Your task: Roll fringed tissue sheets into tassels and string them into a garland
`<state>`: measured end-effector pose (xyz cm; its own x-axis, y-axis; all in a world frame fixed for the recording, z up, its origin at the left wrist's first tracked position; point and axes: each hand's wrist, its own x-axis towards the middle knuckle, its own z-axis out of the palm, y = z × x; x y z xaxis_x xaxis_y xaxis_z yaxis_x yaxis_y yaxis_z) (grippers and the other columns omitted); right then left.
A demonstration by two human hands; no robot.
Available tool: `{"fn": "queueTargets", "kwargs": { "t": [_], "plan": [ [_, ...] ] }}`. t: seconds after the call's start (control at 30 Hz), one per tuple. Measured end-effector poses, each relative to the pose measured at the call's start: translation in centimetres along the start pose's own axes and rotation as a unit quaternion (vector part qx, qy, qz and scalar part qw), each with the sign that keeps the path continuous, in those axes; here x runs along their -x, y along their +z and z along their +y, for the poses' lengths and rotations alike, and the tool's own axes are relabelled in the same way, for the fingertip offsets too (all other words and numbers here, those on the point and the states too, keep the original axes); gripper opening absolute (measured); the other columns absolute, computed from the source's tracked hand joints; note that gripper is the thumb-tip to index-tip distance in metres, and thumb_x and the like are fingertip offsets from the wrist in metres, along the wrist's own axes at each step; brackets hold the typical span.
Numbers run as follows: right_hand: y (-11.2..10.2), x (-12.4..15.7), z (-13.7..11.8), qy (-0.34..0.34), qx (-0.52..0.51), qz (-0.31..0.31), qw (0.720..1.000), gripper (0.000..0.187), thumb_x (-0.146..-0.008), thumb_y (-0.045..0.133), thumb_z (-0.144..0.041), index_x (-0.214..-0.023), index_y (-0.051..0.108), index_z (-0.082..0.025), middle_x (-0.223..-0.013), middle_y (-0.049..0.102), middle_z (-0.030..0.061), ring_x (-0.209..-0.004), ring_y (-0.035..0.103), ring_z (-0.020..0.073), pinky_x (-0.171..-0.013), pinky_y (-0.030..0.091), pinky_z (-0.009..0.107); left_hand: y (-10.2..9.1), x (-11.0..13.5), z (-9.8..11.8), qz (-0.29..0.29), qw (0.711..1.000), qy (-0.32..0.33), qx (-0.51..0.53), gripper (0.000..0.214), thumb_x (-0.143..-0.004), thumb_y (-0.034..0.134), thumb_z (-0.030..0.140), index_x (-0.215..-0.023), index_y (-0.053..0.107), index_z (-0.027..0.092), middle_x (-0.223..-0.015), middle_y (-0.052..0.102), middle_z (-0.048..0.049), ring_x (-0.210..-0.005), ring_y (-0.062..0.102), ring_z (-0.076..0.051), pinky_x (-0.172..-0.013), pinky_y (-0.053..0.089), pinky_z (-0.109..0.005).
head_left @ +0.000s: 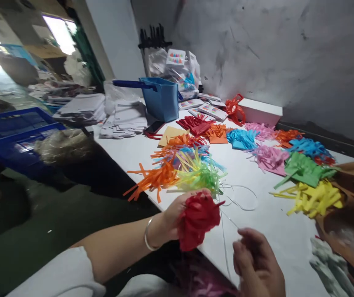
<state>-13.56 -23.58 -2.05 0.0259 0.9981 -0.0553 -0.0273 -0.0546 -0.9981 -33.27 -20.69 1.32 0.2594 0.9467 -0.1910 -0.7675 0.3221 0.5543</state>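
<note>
My left hand [175, 212], with a silver bangle at the wrist, is closed around a bunched red paper tassel [199, 222] near the table's front edge. A thin white string [230, 220] runs from beside the red tassel to my right hand [259, 264], where the thumb and a finger pinch it. More of the string loops loosely on the white table [266, 231]. Just beyond my left hand lie strung fringed tassels, with a yellow-green tassel [203, 175] nearest and an orange tassel [161, 177] to its left.
Separate tassel bundles spread to the right, among them a yellow bundle [315, 200] and a green bundle [303, 169]. At the back stand a blue bin [162, 99] and a white box [260, 110]. Paper stacks [125, 119] lie left; a brown bag [346, 218] lies right.
</note>
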Motion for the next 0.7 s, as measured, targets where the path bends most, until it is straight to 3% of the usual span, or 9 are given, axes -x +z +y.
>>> {"fn": "queueTargets", "kwargs": {
  "t": [0.1, 0.23, 0.33, 0.37, 0.43, 0.47, 0.53, 0.6, 0.7],
  "plan": [
    [0.2, -0.7, -0.8, -0.009, -0.056, -0.041, 0.998, 0.039, -0.08, 0.076, -0.049, -0.105, 0.065, -0.021, -0.07, 0.054, -0.0026, -0.05, 0.045, 0.0078, -0.042, 0.035, 0.018, -0.2, -0.7, -4.0, -0.013, 0.994, -0.098, 0.044, 0.018, -0.076, 0.074, 0.028, -0.082, 0.061, 0.017, -0.064, 0.061, 0.0017, -0.05, 0.057, -0.012, -0.049, 0.05, -0.022],
    [-0.9, -0.7, -0.9, -0.045, -0.022, -0.085, 0.995, 0.026, -0.087, 0.068, -0.044, -0.085, 0.067, -0.019, -0.064, 0.055, -0.0024, -0.05, 0.043, 0.0083, -0.043, 0.034, 0.018, -0.2, -0.9, -6.0, 0.006, 0.994, -0.106, -0.03, 0.024, -0.073, 0.078, 0.032, -0.081, 0.062, 0.015, -0.068, 0.061, 0.0002, -0.054, 0.055, -0.01, -0.053, 0.045, -0.02],
    [-1.8, -0.2, -1.3, -0.099, 0.032, -0.004, 0.995, 0.024, -0.088, 0.068, -0.041, -0.079, 0.066, -0.019, -0.066, 0.058, -0.0014, -0.055, 0.049, 0.0103, -0.05, 0.04, 0.02, 0.4, 0.1, -4.5, 0.033, 0.969, 0.004, -0.247, 0.019, -0.086, 0.07, 0.033, -0.088, 0.068, 0.015, -0.079, 0.065, -0.0051, -0.069, 0.059, -0.015, -0.064, 0.047, -0.024],
    [-2.1, 0.0, -1.5, -0.112, 0.056, 0.036, 0.992, 0.024, -0.088, 0.068, -0.041, -0.079, 0.067, -0.019, -0.069, 0.06, -0.0005, -0.058, 0.051, 0.011, -0.052, 0.042, 0.02, 0.8, 0.6, -3.8, 0.056, 0.927, 0.095, -0.358, 0.015, -0.089, 0.067, 0.031, -0.094, 0.07, 0.017, -0.09, 0.067, -0.0074, -0.082, 0.061, -0.019, -0.074, 0.049, -0.028],
    [-2.4, 0.3, -1.9, -0.126, 0.099, 0.069, 0.985, 0.023, -0.088, 0.069, -0.041, -0.079, 0.067, -0.019, -0.071, 0.063, 0.0008, -0.06, 0.054, 0.0116, -0.052, 0.042, 0.02, 1.5, 1.6, -2.6, 0.067, 0.79, 0.27, -0.547, 0.02, -0.09, 0.064, 0.023, -0.11, 0.069, 0.022, -0.114, 0.065, -0.0104, -0.11, 0.057, -0.026, -0.097, 0.044, -0.036],
    [-2.5, 0.4, -2.1, -0.129, 0.111, 0.054, 0.984, 0.023, -0.088, 0.068, -0.04, -0.078, 0.068, -0.019, -0.071, 0.064, 0.0009, -0.059, 0.054, 0.0115, -0.051, 0.042, 0.02, 1.8, 2.0, -2.4, 0.038, 0.735, 0.312, -0.6, 0.028, -0.089, 0.065, 0.02, -0.117, 0.067, 0.024, -0.122, 0.063, -0.0112, -0.118, 0.053, -0.028, -0.104, 0.039, -0.04],
    [-2.5, 0.6, -2.2, -0.121, 0.1, -0.007, 0.988, 0.024, -0.089, 0.067, -0.04, -0.077, 0.068, -0.019, -0.067, 0.062, 0.0, -0.056, 0.053, 0.0109, -0.049, 0.042, 0.019, 2.3, 2.3, -2.8, -0.062, 0.695, 0.304, -0.649, 0.032, -0.089, 0.064, 0.017, -0.12, 0.066, 0.024, -0.118, 0.066, -0.0117, -0.114, 0.056, -0.028, -0.107, 0.036, -0.043],
    [-2.4, 0.7, -2.2, -0.081, 0.056, -0.023, 0.995, 0.023, -0.089, 0.067, -0.042, -0.085, 0.067, -0.019, -0.066, 0.058, -0.002, -0.054, 0.051, 0.01, -0.048, 0.042, 0.018, 2.4, 2.2, -3.9, -0.114, 0.731, 0.237, -0.629, 0.022, -0.092, 0.059, 0.018, -0.112, 0.069, 0.021, -0.1, 0.07, -0.0105, -0.096, 0.061, -0.024, -0.097, 0.043, -0.04],
    [-2.4, 1.0, -1.9, -0.027, 0.025, 0.008, 0.999, 0.029, -0.092, 0.061, -0.046, -0.106, 0.065, -0.021, -0.065, 0.052, -0.0042, -0.052, 0.049, 0.0098, -0.047, 0.042, 0.018, 2.0, 1.4, -5.5, -0.063, 0.878, 0.099, -0.464, 0.018, -0.097, 0.056, 0.03, -0.103, 0.069, 0.019, -0.084, 0.067, -0.0068, -0.074, 0.06, -0.017, -0.071, 0.048, -0.029]
  ]
}}
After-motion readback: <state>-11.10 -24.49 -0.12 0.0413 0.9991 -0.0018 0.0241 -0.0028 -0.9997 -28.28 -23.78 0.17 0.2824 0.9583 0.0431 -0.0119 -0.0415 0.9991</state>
